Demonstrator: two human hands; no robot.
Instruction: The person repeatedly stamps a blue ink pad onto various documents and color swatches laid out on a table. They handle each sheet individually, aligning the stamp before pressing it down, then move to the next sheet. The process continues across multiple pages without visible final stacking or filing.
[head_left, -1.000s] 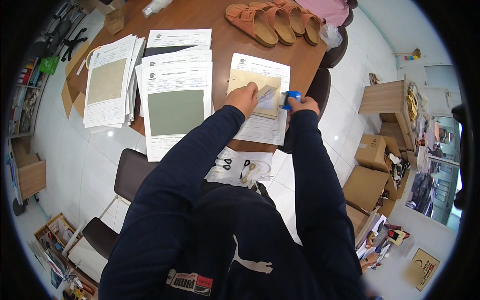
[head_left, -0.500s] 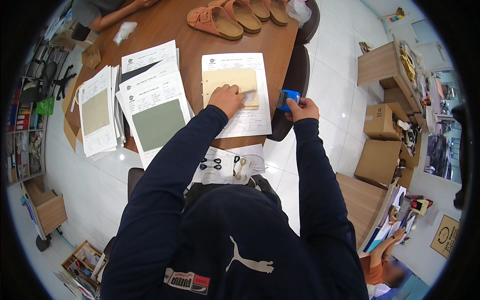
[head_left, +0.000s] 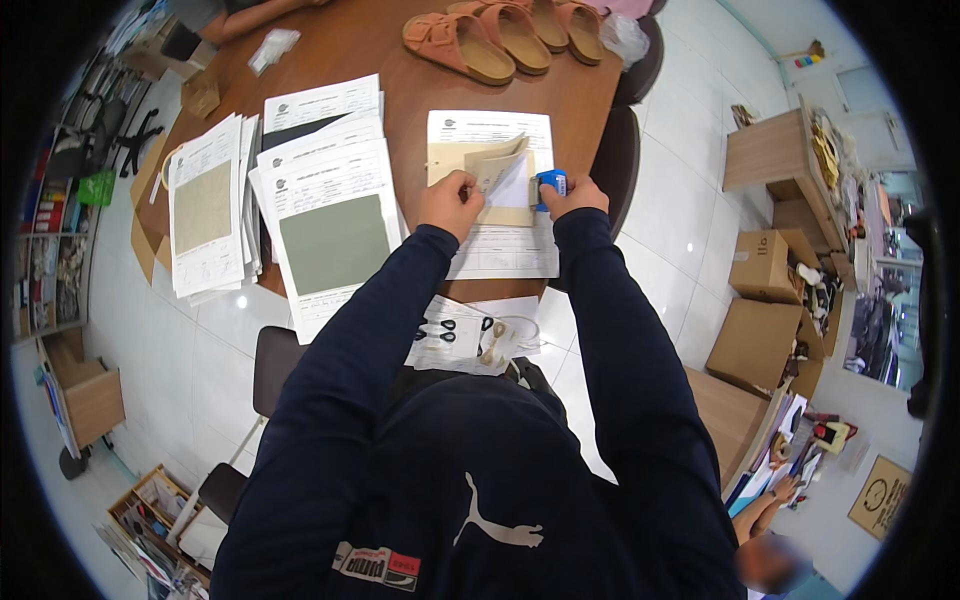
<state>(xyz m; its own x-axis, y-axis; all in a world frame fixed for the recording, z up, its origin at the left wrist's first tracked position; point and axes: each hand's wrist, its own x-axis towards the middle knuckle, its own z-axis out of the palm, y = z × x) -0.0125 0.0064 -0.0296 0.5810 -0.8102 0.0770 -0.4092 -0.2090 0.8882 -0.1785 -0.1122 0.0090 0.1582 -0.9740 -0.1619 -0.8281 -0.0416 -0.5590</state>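
On a white printed form (head_left: 500, 255) lies a beige material swatch (head_left: 512, 216) in layers, its upper layer folded up and showing a pale underside. My left hand (head_left: 452, 205) is closed at the left edge of that raised layer, thumb and finger pinching it. My right hand (head_left: 578, 197) grips a blue hand stamp (head_left: 550, 188), held at the right side of the swatch, beside the raised layer. Whether the stamp's face touches the swatch cannot be made out.
Stacked forms with a green swatch (head_left: 335, 245) and a tan swatch (head_left: 202, 207) lie left. Orange sandals (head_left: 458, 48) stand at the far edge of the wooden table (head_left: 350, 50). Cards with cord loops (head_left: 465, 335) sit nearest me. Dark chairs (head_left: 615, 165) border the right.
My right hand has brought the stamp left, from beyond the form to the swatch. The swatch's upper layer now stands raised, and my left hand has drawn back to its left edge.
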